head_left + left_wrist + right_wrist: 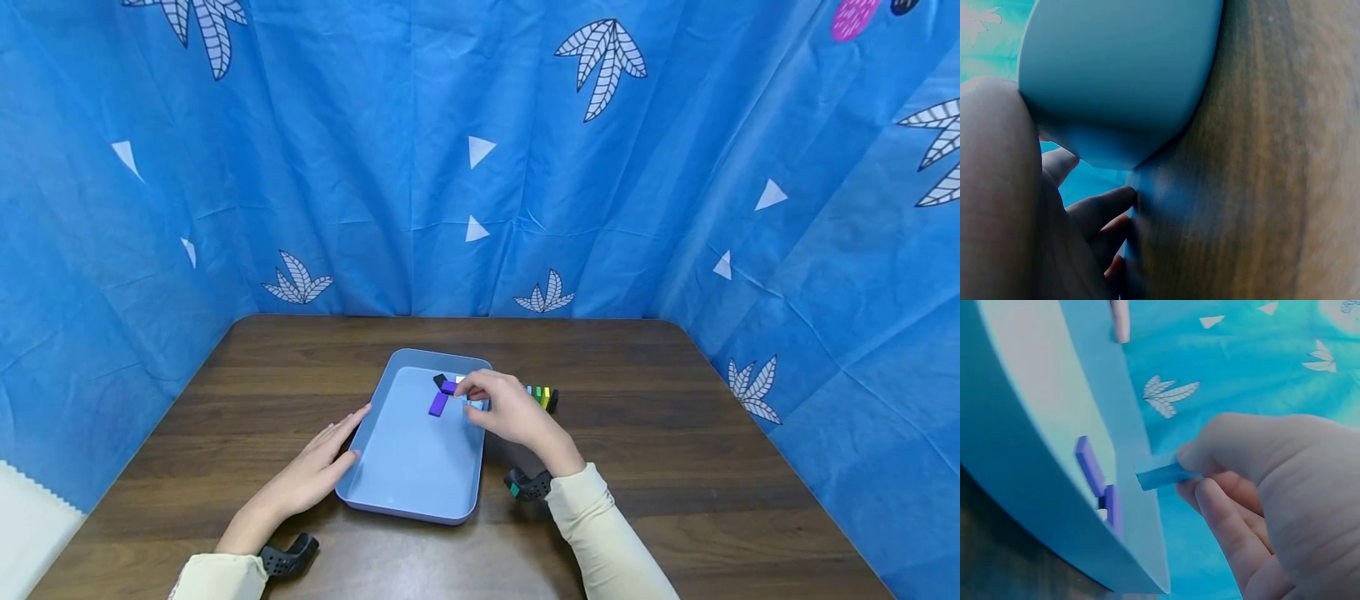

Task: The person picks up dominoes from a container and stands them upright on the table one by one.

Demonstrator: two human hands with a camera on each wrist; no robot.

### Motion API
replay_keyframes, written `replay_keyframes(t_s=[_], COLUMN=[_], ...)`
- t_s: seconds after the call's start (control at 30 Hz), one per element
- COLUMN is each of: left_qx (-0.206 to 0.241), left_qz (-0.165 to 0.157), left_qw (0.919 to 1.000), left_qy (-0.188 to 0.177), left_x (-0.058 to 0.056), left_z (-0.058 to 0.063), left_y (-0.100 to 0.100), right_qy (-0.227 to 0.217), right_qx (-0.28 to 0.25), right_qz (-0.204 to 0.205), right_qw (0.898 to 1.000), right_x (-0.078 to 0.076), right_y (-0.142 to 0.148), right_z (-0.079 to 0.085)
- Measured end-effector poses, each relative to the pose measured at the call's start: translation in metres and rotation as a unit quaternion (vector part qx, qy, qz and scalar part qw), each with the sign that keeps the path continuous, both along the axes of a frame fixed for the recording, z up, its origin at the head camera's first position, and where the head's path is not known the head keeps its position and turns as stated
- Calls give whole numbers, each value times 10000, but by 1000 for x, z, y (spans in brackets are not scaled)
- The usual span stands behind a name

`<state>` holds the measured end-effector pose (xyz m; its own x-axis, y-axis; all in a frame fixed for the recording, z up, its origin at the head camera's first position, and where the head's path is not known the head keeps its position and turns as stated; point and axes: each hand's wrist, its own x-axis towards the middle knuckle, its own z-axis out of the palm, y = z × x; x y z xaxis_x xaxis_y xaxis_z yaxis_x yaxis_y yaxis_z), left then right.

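A light blue tray (412, 467) lies on the table. My left hand (315, 467) rests along its left side with fingers spread, thumb and fingertips at the rim; in the left wrist view the fingers (1100, 206) reach past the tray's corner. Over the tray's far right part, my right hand (517, 410) pinches a small light blue block (1161, 475) between thumb and fingers. Inside the tray, a purple block (438, 404) lies near another purple block (448, 387), a black block (439, 381) and a partly hidden white block (460, 379).
Right of the tray, partly behind my right hand, stands a row of coloured blocks (538, 395), with green, yellow and black among them. The brown wooden table (675, 467) meets a blue patterned curtain (450, 250) at the back and sides.
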<state>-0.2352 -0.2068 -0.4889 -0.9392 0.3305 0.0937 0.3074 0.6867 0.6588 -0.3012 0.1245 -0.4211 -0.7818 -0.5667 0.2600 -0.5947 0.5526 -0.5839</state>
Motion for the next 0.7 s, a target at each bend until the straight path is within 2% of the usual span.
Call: replay_keyframes(t_s=[0.13, 0.47, 0.7], left_qx=[4, 19, -27], left_qz=[20, 56, 74], left_qw=[10000, 10000, 9999], left_qy=[-37, -77, -93], left_x=[0, 0, 0], left_z=[1, 1, 2], left_y=[0, 2, 1], right_qy=[0, 223, 131], right_qx=[-243, -274, -426], right_qz=[24, -354, -589], right_qw=[9997, 9987, 9973], right_x=[0, -2, -5], right_y=[6, 24, 39], right_z=[7, 21, 25])
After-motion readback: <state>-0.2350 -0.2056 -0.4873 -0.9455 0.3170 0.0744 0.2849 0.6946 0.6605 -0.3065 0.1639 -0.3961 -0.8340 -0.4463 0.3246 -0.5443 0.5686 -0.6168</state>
